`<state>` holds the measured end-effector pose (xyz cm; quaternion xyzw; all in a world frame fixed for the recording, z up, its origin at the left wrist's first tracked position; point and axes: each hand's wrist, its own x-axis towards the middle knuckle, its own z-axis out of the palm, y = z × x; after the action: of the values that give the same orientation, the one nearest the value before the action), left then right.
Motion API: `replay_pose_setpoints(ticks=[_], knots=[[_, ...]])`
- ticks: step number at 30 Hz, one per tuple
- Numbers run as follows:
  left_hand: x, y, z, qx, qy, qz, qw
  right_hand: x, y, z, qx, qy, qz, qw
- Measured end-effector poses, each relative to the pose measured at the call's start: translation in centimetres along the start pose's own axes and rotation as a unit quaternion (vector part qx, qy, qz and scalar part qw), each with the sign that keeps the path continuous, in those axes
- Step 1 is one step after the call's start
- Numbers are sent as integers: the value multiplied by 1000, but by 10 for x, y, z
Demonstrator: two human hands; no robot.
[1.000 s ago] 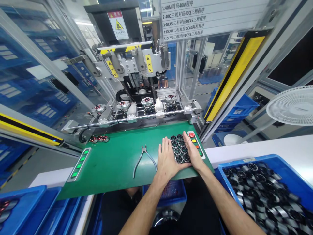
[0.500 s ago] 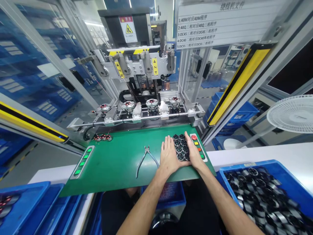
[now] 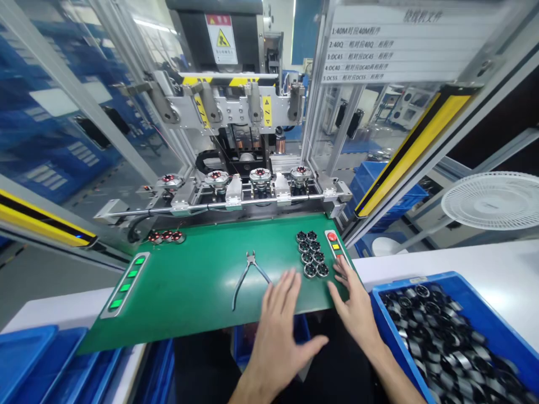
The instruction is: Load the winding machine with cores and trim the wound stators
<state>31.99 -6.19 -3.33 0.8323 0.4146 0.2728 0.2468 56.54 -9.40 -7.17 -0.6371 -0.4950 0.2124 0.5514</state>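
Two columns of black and silver round parts (image 3: 310, 256) stand on the right of the green mat (image 3: 193, 280). My left hand (image 3: 282, 331) is over the mat's front edge, fingers spread and holding nothing, just right of the pliers (image 3: 250, 275), which lie with handles apart. To the right of the parts, my right hand (image 3: 353, 303) is empty with its fingers apart, near the button panel (image 3: 332, 238) and covering its lower end. Several red and black wound parts (image 3: 167, 237) sit at the mat's back left corner.
Behind the mat is a winding machine with a row of silver holders (image 3: 260, 177). A blue bin (image 3: 467, 286) full of loose parts stands at the right, with a white fan (image 3: 492, 199) behind it. Stacked blue trays (image 3: 25, 359) are at the lower left. Yellow-black bars flank the machine.
Both hands have let go of the group of round parts. The left moved back toward me and the right moved right and back. The view has shifted slightly.
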Motion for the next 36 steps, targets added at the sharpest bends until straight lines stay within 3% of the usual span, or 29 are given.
replay_pose_setpoints(ticks=[2, 4, 7, 10, 13, 22, 30, 34, 36], knots=[[-32, -20, -26, 41, 102, -44, 993, -9, 0, -6, -37, 15, -5, 999], [-46, -50, -50, 92, 190, -96, 973, -10, 1, -7, -61, 24, -2, 998], [-45, -93, -71, 129, 194, -130, 964, -6, 2, -2, -83, 34, 4, 996], [-36, -112, -74, 176, 166, -127, 962, -4, 2, 3, -100, 51, 10, 994], [-33, -111, -71, 213, 154, -114, 958, -4, 2, 6, -115, 69, 12, 991], [-29, -89, -66, 151, 159, -108, 970, -4, 5, 10, -134, 95, 15, 986], [-24, -67, -49, 147, 151, -105, 972, 4, -10, -20, -101, 39, 16, 994], [-19, -63, -46, 136, 112, -85, 981, 42, -43, -37, -97, -6, -21, 995], [-6, -61, -61, 120, 82, -63, 987, 83, -68, -39, -139, -79, -84, 984]])
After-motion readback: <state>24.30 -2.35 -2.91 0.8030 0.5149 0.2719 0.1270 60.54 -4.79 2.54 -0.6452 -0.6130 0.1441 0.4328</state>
